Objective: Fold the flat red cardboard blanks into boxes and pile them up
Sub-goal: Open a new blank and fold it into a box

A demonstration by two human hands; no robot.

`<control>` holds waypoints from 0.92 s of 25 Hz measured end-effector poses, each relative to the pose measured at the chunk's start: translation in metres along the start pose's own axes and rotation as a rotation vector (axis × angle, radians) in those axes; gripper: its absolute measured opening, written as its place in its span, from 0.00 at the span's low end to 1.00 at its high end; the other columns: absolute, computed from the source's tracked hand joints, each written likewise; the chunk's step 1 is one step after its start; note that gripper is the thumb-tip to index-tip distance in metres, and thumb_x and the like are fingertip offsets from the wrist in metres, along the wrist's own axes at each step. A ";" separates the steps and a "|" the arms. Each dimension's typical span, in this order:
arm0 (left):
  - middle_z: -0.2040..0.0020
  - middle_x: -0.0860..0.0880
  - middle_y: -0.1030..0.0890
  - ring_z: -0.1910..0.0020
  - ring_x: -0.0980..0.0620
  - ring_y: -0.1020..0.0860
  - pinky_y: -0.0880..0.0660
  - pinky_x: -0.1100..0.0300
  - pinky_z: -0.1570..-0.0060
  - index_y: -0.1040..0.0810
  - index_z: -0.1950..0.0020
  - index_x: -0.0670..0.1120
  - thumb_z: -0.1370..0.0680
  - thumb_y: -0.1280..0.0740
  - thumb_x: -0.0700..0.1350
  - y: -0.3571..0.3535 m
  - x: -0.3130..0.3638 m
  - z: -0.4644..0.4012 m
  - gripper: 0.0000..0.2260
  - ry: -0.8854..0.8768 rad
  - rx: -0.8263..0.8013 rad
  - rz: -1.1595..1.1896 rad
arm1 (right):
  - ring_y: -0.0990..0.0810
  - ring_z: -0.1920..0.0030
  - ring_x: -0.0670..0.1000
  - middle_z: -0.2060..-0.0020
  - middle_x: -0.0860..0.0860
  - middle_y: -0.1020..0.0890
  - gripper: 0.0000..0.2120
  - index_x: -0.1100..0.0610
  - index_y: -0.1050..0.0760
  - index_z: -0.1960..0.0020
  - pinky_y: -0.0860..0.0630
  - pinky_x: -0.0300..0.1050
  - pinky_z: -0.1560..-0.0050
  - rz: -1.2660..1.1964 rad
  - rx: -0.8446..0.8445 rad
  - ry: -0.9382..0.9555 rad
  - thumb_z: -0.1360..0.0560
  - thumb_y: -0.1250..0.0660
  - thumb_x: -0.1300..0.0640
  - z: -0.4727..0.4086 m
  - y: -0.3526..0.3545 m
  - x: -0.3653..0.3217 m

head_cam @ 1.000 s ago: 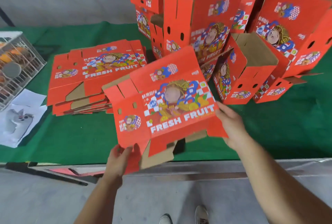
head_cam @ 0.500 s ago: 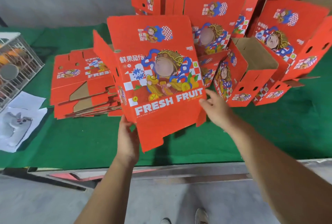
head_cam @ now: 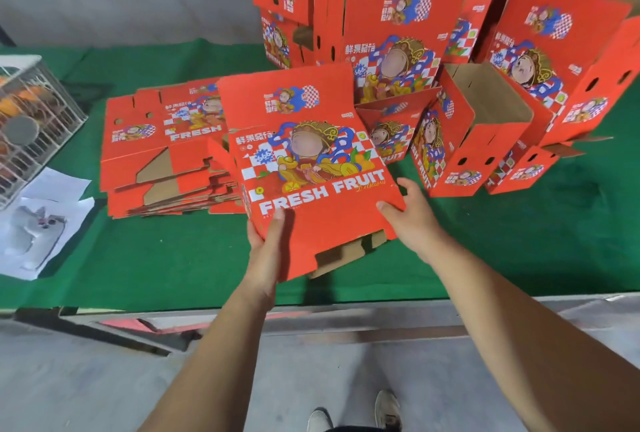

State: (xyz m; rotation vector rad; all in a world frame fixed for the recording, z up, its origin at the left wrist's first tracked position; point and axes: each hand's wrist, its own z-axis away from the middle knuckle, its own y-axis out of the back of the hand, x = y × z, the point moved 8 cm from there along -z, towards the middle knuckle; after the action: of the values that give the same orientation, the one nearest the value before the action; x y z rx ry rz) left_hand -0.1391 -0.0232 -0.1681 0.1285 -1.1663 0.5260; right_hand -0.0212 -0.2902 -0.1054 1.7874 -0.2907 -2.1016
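Blank [head_cam: 311, 168] now popped into a sleeve, tilted back; left hand [head_cam: 265, 251] and right hand [head_cam: 408, 220] grip its near corners; bottom flaps next.

Both forearms are bare from the elbows down to the left hand [head_cam: 265, 251] and right hand [head_cam: 412, 220], with no sleeves, gloves, rings or watch showing. At six o'clock, two pale grey-white shoe toes [head_cam: 353, 414] with darker trim poke out below a dark hem.

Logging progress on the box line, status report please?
Left hand and right hand grip the half-opened box, bottom flaps unfolded. Flat blanks stacked left, folded boxes piled right. Nothing in the way.
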 end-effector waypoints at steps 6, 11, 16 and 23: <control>0.34 0.50 0.17 0.40 0.47 0.16 0.20 0.37 0.41 0.37 0.24 0.59 0.28 0.27 0.69 -0.065 -0.015 0.035 0.38 0.057 -0.088 0.331 | 0.48 0.20 0.61 0.17 0.52 0.53 0.45 0.39 0.55 0.18 0.40 0.64 0.23 0.312 0.155 -0.140 0.25 0.34 0.32 0.022 0.005 -0.018; 0.36 0.49 0.16 0.42 0.49 0.16 0.19 0.52 0.46 0.28 0.25 0.52 0.18 0.41 0.65 -0.140 -0.032 0.075 0.26 0.296 -0.173 0.375 | 0.25 0.34 0.51 0.28 0.48 0.32 0.49 0.51 0.47 0.18 0.26 0.54 0.31 -0.210 0.220 -0.116 0.29 0.21 0.49 0.070 -0.023 -0.007; 0.43 0.47 0.14 0.53 0.48 0.18 0.22 0.56 0.52 0.20 0.37 0.46 0.16 0.46 0.66 -0.152 -0.036 0.086 0.27 0.382 -0.469 -0.243 | 0.19 0.38 0.56 0.41 0.48 0.17 0.23 0.46 0.25 0.34 0.27 0.63 0.33 0.063 0.156 0.040 0.26 0.27 0.59 0.045 0.043 -0.039; 0.48 0.54 0.17 0.46 0.51 0.19 0.23 0.58 0.46 0.18 0.48 0.54 0.20 0.29 0.48 -0.113 0.093 0.020 0.02 -0.359 -0.048 -0.272 | 0.18 0.51 0.58 0.61 0.47 0.20 0.25 0.49 0.24 0.30 0.38 0.50 0.46 0.754 0.434 0.498 0.25 0.24 0.57 0.027 0.113 -0.116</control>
State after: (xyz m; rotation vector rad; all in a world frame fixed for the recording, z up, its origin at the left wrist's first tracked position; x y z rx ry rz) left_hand -0.0773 -0.0990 -0.0571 0.3460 -1.4828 0.2382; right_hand -0.0167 -0.3482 0.0482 1.9279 -1.1304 -1.0880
